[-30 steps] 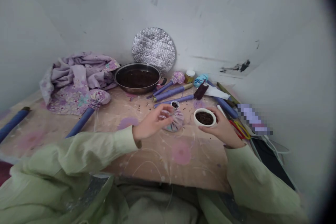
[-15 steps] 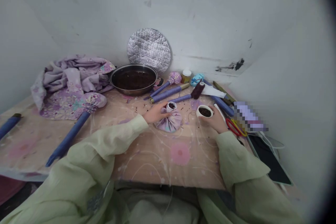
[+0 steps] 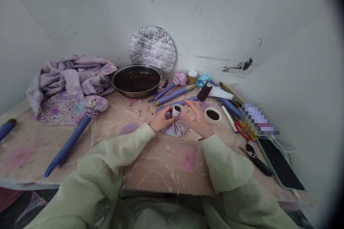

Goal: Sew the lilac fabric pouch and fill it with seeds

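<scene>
Pouch (image 3: 175,129) stands on the bench (image 3: 158,171), left hand (image 3: 160,119) gripping its neck (image 3: 176,113) at nine o'clock, right hand (image 3: 199,121) spread-fingered at three, contact unclear; holding the neck upright should limit spills.

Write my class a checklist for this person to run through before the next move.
1. Left hand gripping the pouch near its neck: ok.
2. Neck open at the top: ok, dark bits show inside.
3. Right hand touching the neck: cannot tell.
4. Cup upright on the table: ok.
5. Table free of crumbs: not ok, some lie beyond the left hand.
</scene>
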The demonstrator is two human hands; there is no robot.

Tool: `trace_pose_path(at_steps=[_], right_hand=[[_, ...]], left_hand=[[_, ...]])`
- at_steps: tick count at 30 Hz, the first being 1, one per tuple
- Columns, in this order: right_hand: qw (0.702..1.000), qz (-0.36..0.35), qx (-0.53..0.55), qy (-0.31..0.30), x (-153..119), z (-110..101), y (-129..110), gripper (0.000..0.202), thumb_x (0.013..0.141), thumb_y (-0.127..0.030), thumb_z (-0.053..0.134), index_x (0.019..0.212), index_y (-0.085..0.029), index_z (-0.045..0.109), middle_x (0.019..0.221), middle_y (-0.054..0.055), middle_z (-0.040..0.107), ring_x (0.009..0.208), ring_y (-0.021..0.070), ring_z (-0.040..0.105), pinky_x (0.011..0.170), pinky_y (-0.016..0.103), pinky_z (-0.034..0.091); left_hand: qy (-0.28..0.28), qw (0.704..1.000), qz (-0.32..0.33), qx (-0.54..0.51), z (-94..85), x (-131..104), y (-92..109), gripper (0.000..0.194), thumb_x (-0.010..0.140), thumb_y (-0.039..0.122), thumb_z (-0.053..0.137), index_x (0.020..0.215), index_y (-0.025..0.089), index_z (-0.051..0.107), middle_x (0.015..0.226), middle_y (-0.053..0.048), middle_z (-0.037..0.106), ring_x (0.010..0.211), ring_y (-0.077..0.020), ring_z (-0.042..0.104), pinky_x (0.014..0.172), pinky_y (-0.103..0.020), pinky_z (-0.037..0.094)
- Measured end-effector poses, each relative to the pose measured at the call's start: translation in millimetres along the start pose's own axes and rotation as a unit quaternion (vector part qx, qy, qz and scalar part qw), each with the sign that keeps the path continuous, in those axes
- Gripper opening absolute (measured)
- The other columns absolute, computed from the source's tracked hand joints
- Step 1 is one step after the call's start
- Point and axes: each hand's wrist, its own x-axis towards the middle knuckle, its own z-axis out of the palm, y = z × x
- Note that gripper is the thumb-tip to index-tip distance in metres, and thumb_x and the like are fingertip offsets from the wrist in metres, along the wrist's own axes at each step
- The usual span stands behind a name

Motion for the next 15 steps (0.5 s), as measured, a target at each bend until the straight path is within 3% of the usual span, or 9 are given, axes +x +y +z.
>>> trace_pose_path(at_steps=[5, 10, 13, 15], right_hand=[[0.995, -0.058, -0.08, -0.031, 8.7, -1.5, -9.7, 0.033, 0.086, -0.035, 0.048, 0.115, -0.025, 0.061, 0.12, 0.008, 0.051, 0.114, 0.0264, 0.043, 0.1, 0.046, 0.031], [0.995, -0.07, -0.068, 0.02, 8.7, -1.7, -8.0, 0.023, 0.086, -0.033, 0.05, 0.1, -0.025, 0.066, 0.113, 0.007, 0.054, 0.109, 0.0251, 0.046, 0.098, 0.045, 0.033], [0.996, -0.073, -0.055, 0.023, 8.4, -1.0, -6.0, 0.028, 0.084, -0.033, 0.052, 0.109, -0.025, 0.061, 0.115, 0.007, 0.051, 0.111, 0.0249, 0.046, 0.099, 0.044, 0.034], [0.997, -0.055, -0.041, 0.019, 7.8, 0.7, -4.3, 0.043, 0.081, -0.037, 0.057, 0.122, -0.024, 0.052, 0.117, 0.009, 0.049, 0.112, 0.0254, 0.045, 0.099, 0.044, 0.035]], left_hand=[[0.016, 1.0, 0.016, 0.003, 1.8, -2.6, -5.3, 0.042, 0.077, 0.035, 0.065, 0.113, 0.014, 0.055, 0.108, -0.01, 0.063, 0.099, -0.0209, 0.058, 0.09, -0.036, 0.045], [0.017, 1.0, 0.006, 0.007, 2.4, -3.0, -4.9, 0.041, 0.077, 0.036, 0.065, 0.111, 0.014, 0.055, 0.105, -0.01, 0.064, 0.096, -0.021, 0.059, 0.089, -0.037, 0.046], [0.025, 0.999, 0.016, 0.034, 3.3, -4.0, -7.4, 0.043, 0.078, 0.038, 0.063, 0.113, 0.015, 0.055, 0.109, -0.011, 0.062, 0.1, -0.022, 0.058, 0.091, -0.038, 0.045], [0.039, 0.996, 0.035, 0.074, 4.2, -5.4, -11.1, 0.047, 0.077, 0.039, 0.065, 0.116, 0.015, 0.053, 0.113, -0.012, 0.06, 0.105, -0.0243, 0.056, 0.095, -0.041, 0.042]])
